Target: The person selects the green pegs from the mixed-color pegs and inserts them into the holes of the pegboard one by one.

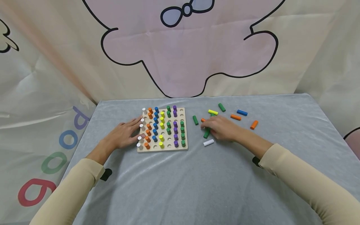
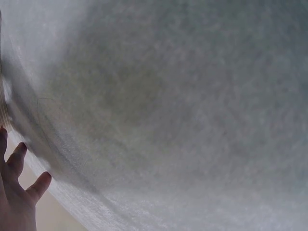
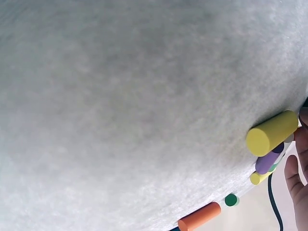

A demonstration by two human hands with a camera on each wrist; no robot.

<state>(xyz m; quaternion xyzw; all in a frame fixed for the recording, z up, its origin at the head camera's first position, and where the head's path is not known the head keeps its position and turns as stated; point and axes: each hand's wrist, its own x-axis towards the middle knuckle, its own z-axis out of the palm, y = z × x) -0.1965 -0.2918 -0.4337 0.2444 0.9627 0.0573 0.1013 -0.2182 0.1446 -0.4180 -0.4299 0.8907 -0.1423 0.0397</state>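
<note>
Your left hand (image 1: 123, 135) lies flat on the grey cloth (image 1: 180, 187) with its fingers straight and a little spread, the fingertips touching the left edge of the wooden peg board (image 1: 184, 146) beside the column of white pegs (image 1: 141, 127). Your right hand (image 1: 222, 128) rests palm down among the loose pegs to the right of the board, fingers curled over a green peg (image 1: 206, 133) that pokes out under the fingertips; you cannot tell from the head view whether it is truly pinched. In the right wrist view a yellow peg (image 3: 272, 133) lies just by your fingers (image 3: 296, 180), with an orange peg (image 3: 198, 216) further off.

Near that hand, a white peg (image 1: 208, 142) lies just below it, another green peg (image 1: 195, 120) to its left, and a yellow one (image 1: 212, 112) beyond. Further right lie an orange peg (image 1: 235, 117), a blue peg (image 1: 242, 112) and another orange one (image 1: 254, 124).

The board holds upright columns of white, orange, blue, yellow, green and purple pegs.
</note>
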